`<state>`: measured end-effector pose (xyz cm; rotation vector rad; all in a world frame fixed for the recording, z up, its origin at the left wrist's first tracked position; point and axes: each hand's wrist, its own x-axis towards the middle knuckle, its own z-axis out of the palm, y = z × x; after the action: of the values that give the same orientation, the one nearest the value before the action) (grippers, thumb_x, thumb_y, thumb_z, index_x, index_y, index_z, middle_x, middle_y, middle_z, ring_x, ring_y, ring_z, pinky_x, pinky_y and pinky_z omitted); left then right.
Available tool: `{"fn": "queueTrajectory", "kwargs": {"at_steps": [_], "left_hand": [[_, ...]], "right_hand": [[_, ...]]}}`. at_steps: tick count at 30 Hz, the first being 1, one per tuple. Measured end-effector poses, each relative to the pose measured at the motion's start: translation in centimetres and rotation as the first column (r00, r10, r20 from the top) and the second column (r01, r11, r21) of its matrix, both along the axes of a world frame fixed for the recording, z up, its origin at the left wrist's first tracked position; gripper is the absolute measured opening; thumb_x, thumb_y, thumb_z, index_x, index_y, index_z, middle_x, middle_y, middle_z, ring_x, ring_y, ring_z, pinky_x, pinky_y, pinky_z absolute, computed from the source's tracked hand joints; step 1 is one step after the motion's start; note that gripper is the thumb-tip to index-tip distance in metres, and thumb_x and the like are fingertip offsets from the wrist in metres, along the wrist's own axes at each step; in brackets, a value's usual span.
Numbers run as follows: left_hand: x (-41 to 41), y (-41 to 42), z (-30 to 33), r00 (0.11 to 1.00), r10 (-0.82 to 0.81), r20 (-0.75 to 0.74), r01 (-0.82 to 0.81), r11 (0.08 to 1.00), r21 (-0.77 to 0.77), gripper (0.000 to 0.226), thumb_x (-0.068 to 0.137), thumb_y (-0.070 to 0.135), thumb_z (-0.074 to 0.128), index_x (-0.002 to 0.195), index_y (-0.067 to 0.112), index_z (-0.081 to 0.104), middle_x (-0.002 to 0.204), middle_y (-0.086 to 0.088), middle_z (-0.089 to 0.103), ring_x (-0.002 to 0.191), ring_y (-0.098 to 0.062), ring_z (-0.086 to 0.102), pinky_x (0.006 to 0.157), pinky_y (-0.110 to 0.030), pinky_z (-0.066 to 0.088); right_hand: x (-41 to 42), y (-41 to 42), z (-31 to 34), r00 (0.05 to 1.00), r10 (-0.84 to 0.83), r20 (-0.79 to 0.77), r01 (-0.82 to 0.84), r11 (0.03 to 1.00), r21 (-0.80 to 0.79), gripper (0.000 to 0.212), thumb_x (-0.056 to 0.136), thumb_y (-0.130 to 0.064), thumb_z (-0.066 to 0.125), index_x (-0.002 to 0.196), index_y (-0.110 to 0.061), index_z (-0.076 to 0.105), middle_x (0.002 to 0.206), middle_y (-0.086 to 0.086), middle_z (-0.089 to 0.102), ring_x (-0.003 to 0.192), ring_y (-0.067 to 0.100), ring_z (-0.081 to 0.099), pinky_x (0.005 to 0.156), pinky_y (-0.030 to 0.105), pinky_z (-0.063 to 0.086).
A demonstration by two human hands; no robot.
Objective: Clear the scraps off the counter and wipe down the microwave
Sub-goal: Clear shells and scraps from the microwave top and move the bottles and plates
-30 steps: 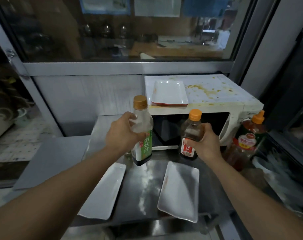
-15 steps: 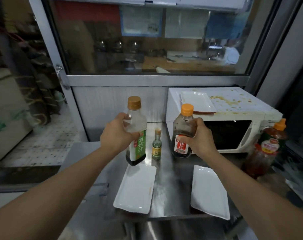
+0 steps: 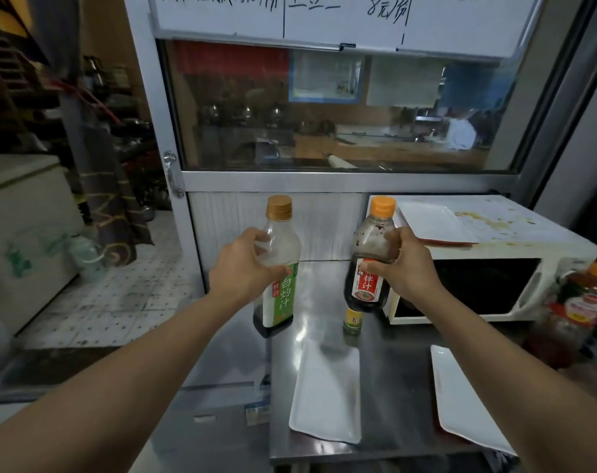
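Two bottles are being carried at once, one in each fist. Fingers of the left hand [image 3: 242,268] are curling round the shoulder of the green-label bottle [image 3: 278,268]; those of the right hand [image 3: 404,264] are wrapping the neck and upper label of the dark sauce bottle [image 3: 370,257]. Both bottles are hanging upright above the counter [image 3: 392,336], near its back-left corner. Gripping lower, nearer the labels, is probably steadier, since the liquid is sitting low. A small bottle [image 3: 352,320] is standing just below the dark one, so setting down needs a sideways offset. Along the counter's back-right edge, the microwave [image 3: 494,268] is waiting, its top stained and bearing a tray [image 3: 433,223]. Two white plates [image 3: 326,390] are lying toward the front edge.
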<state>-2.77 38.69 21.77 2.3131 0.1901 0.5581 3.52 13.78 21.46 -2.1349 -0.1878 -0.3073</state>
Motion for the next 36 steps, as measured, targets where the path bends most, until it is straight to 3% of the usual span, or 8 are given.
{"fn": "queueTrajectory", "kwargs": {"at_steps": [4,9,19,23,27,30,33,36], "left_hand": [[3.2,1.2,0.0,1.0,-0.014,-0.003,0.014,1.0,0.014,0.06,0.061,0.037,0.084,0.111,0.025,0.053,0.087,0.013,0.056,0.079,-0.009,0.057,0.061,-0.023,0.045],[9.3,1.2,-0.5,0.998,-0.043,-0.048,0.044,0.999,0.006,0.061,0.063,0.034,0.084,0.114,0.024,0.052,0.096,0.006,0.06,0.088,-0.015,0.061,0.079,-0.037,0.055],[19.8,1.2,-2.7,0.988,-0.094,-0.12,0.089,0.995,-0.04,0.061,0.067,0.03,0.083,0.118,0.02,0.051,0.099,0.006,0.059,0.092,-0.017,0.061,0.083,-0.039,0.054],[23.3,1.8,-4.2,0.984,-0.121,-0.13,0.117,0.992,-0.035,0.06,0.068,0.029,0.082,0.118,0.022,0.05,0.098,0.007,0.058,0.084,-0.011,0.057,0.066,-0.024,0.048],[27.2,2.7,-6.2,0.972,-0.185,-0.147,0.175,0.981,-0.08,0.061,0.067,0.028,0.082,0.12,0.023,0.05,0.098,0.008,0.06,0.09,-0.014,0.061,0.08,-0.037,0.055],[30.4,3.7,-7.9,0.962,-0.217,-0.165,0.205,0.975,-0.087,0.062,0.066,0.032,0.082,0.118,0.029,0.049,0.095,0.017,0.056,0.089,-0.01,0.06,0.079,-0.035,0.054],[33.9,4.7,-9.8,0.95,-0.261,-0.174,0.247,0.964,-0.099,0.06,0.066,0.033,0.081,0.115,0.035,0.047,0.093,0.022,0.054,0.088,-0.007,0.058,0.075,-0.031,0.051],[37.1,5.3,-11.7,0.93,-0.318,-0.184,0.301,0.947,-0.114,0.057,0.066,0.031,0.081,0.108,0.042,0.044,0.099,0.021,0.055,0.09,-0.006,0.058,0.075,-0.03,0.051]], "right_hand": [[3.0,1.1,0.5,1.0,0.001,0.013,-0.001,1.0,0.014,0.065,0.068,-0.021,0.082,0.12,-0.017,0.043,0.114,-0.001,0.057,0.095,0.014,0.055,0.078,0.029,0.046],[8.8,1.6,0.8,1.0,-0.019,0.023,0.019,1.0,0.02,0.06,0.07,-0.021,0.081,0.117,-0.018,0.043,0.113,-0.002,0.057,0.098,0.017,0.056,0.079,0.031,0.047],[19.4,2.0,-0.8,0.998,-0.064,-0.021,0.064,0.998,-0.012,0.06,0.067,-0.02,0.083,0.113,-0.016,0.045,0.099,-0.007,0.051,0.088,0.013,0.053,0.065,0.02,0.042],[22.7,2.7,-2.4,0.995,-0.072,-0.068,0.069,0.997,-0.045,0.06,0.067,-0.021,0.083,0.111,-0.018,0.043,0.102,-0.005,0.053,0.092,0.016,0.055,0.079,0.032,0.049],[25.4,3.4,-4.2,0.991,-0.08,-0.106,0.071,0.994,-0.082,0.056,0.066,-0.018,0.083,0.102,-0.02,0.041,0.09,-0.011,0.052,0.077,0.007,0.054,0.061,0.017,0.04],[27.8,3.9,-5.8,0.981,-0.08,-0.178,0.066,0.994,-0.084,0.054,0.067,-0.014,0.082,0.101,-0.019,0.041,0.085,-0.017,0.05,0.071,-0.004,0.049,0.053,0.012,0.033],[30.4,4.5,-7.7,0.965,-0.093,-0.244,0.072,0.993,-0.097,0.056,0.067,-0.012,0.082,0.103,-0.021,0.041,0.093,-0.013,0.055,0.077,-0.001,0.053,0.056,0.013,0.036],[32.9,4.8,-9.9,0.948,-0.108,-0.3,0.09,0.993,-0.073,0.063,0.063,-0.007,0.084,0.108,-0.02,0.042,0.108,-0.003,0.061,0.095,0.015,0.06,0.074,0.026,0.048]]}}
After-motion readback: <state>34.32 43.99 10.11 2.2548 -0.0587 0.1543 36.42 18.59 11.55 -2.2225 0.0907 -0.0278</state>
